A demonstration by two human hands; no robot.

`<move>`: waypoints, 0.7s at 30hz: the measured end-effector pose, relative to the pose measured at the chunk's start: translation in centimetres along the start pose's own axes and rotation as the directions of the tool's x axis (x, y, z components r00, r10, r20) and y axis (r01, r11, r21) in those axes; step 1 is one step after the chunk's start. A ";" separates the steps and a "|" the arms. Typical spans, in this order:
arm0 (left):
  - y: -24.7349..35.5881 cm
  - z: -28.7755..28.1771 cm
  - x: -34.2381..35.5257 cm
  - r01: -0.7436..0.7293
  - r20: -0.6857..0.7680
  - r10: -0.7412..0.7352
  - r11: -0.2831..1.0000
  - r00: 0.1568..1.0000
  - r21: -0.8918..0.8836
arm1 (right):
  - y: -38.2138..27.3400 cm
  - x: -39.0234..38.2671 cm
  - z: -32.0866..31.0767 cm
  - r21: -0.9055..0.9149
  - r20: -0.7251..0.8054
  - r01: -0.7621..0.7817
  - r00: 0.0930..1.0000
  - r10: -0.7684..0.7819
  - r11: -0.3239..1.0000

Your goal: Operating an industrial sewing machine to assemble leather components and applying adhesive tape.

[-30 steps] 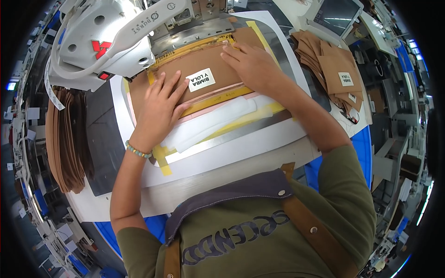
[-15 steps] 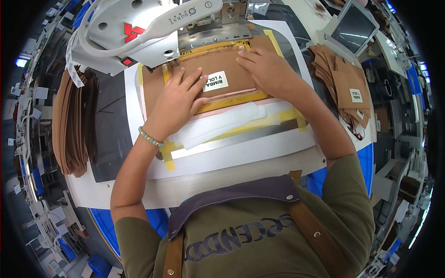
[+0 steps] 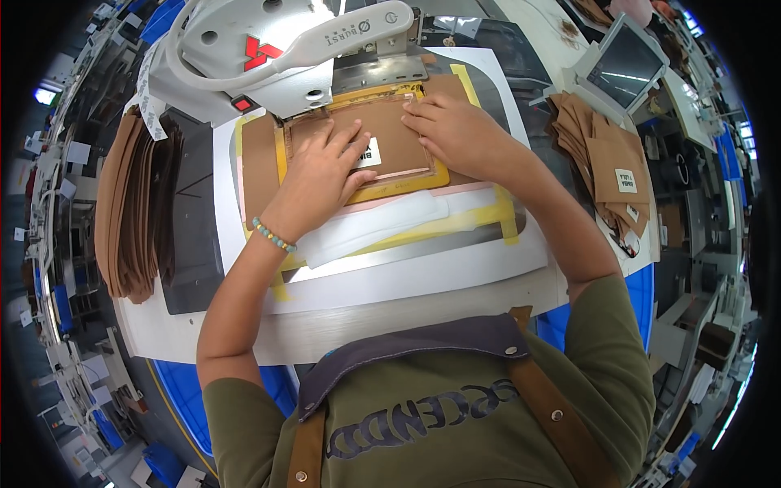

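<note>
My left hand (image 3: pixel 325 169) lies spread over the left part of a brown fabric or leather panel (image 3: pixel 358 122), its fingers beside a white printed label (image 3: pixel 368 153). My right hand (image 3: pixel 455 137) rests with fingers stretched out on the panel's right side. Both hands are open and press flat. A yellow rectangular frame (image 3: pixel 399 188) surrounds the panel, with a thin pale strip along its inner edge. White strips (image 3: pixel 374 224) and yellow tape lie on the sheet nearer me. Just beyond my left hand stands the white head of a sewing machine (image 3: pixel 244 61); its needle area is hidden.
A stack of brown panels (image 3: pixel 134 203) stands at the left edge. On the right, more brown pieces with white labels (image 3: pixel 606 163) lie heaped below a tablet-like screen (image 3: pixel 622 65). Blue bins (image 3: pixel 179 398) show under the table's front edge.
The yellow frame and the panel have shifted left and slightly toward me relative to the machine, both hands moving with them. My fingers remain flat on the panel. The view has tilted a little.
</note>
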State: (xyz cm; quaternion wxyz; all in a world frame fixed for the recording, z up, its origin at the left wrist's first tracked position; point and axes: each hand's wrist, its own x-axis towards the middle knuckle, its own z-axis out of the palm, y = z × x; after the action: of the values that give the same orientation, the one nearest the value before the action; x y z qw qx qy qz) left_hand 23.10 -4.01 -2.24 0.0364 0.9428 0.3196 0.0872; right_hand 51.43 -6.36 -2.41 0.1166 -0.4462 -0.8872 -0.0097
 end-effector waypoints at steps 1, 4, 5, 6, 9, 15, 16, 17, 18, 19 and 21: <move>0.0 0.1 0.0 0.003 -0.008 -0.003 1.000 1.000 0.002 | 0.1 0.0 0.2 0.001 0.002 0.005 1.000 -0.005 1.000; 0.0 0.4 -0.2 0.019 -0.011 -0.019 1.000 1.000 0.020 | 0.3 0.3 0.7 0.027 -0.002 0.019 1.000 -0.019 0.999; 0.1 0.6 -0.2 0.025 -0.008 -0.025 0.999 1.000 0.027 | 0.4 0.3 1.0 0.040 -0.005 0.023 1.000 -0.023 0.999; 0.1 0.7 -0.2 0.020 -0.013 -0.020 1.000 1.000 -0.006 | 0.4 0.4 1.3 0.016 -0.064 0.064 0.996 -0.063 0.998; 0.2 1.2 0.0 -0.020 -0.038 0.017 0.996 0.999 -0.086 | 0.4 1.0 2.2 -0.038 -0.190 0.147 0.970 -0.151 0.988; 0.0 1.2 -0.3 -0.051 -0.059 0.047 0.996 0.997 -0.077 | -0.8 2.7 2.8 -0.053 -0.177 0.178 0.967 -0.185 0.983; -0.3 0.9 -0.5 -0.036 -0.058 0.031 0.996 0.998 -0.080 | -1.2 3.1 2.6 -0.030 -0.109 0.154 0.982 -0.157 0.988; -0.4 0.8 -0.6 -0.021 -0.056 0.016 0.996 0.998 -0.084 | -1.5 3.4 2.5 -0.008 -0.040 0.129 0.991 -0.129 0.992; -0.6 0.6 -0.8 -0.013 -0.054 0.009 0.996 0.998 -0.087 | -1.8 3.7 2.4 -0.004 -0.050 0.132 0.990 -0.132 0.991; -0.7 0.5 -0.9 -0.006 -0.052 0.002 0.996 0.999 -0.090 | -2.1 4.0 2.4 0.000 -0.061 0.135 0.989 -0.135 0.991; -1.0 0.3 -1.2 0.003 -0.057 -0.009 0.995 0.998 -0.095 | -2.6 4.6 2.5 0.010 -0.074 0.143 0.987 -0.142 0.990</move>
State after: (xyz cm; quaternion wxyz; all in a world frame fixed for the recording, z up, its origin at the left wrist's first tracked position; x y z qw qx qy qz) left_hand 21.63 -4.01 -2.88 0.0723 0.9361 0.3189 0.1293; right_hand 46.28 -3.99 -3.60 0.1511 -0.3803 -0.9120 -0.0277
